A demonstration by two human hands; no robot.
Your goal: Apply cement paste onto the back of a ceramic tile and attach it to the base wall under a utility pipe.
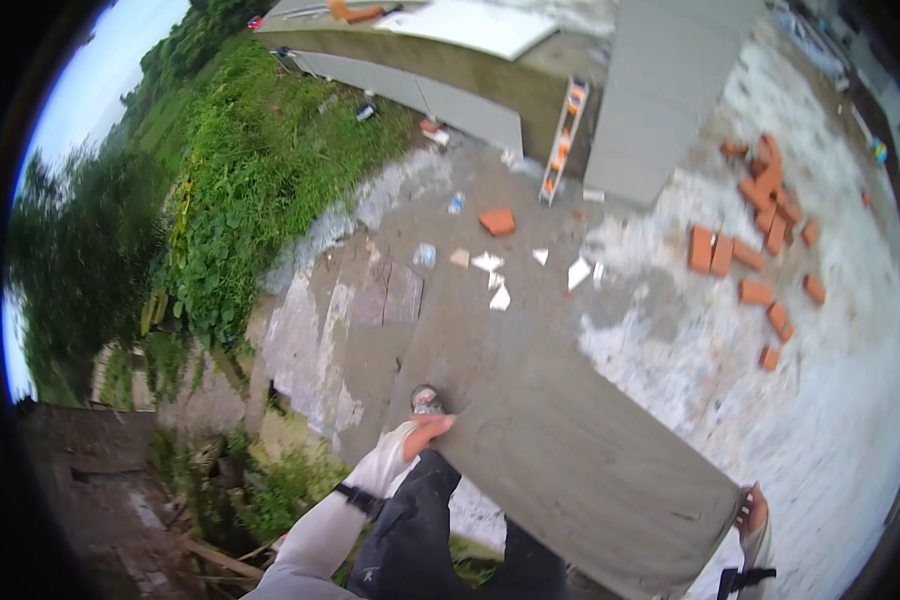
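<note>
Pinching the left corner of a big gray board (590,460), the left hand (430,432) holds on at the edge, and the right hand (755,508) has its fingers bent around the right end. The board is in front of the person's dark pants (405,530). Past its far edge is open room to move — white broken bits (500,297) lie ahead, and red bricks (770,190) sit to the right. The ground (810,430) is patchy gray and white — outdoors, with green plants (240,200) on the left.

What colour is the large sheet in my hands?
The sheet is dull grey-brown, best seen in the head view.
</note>
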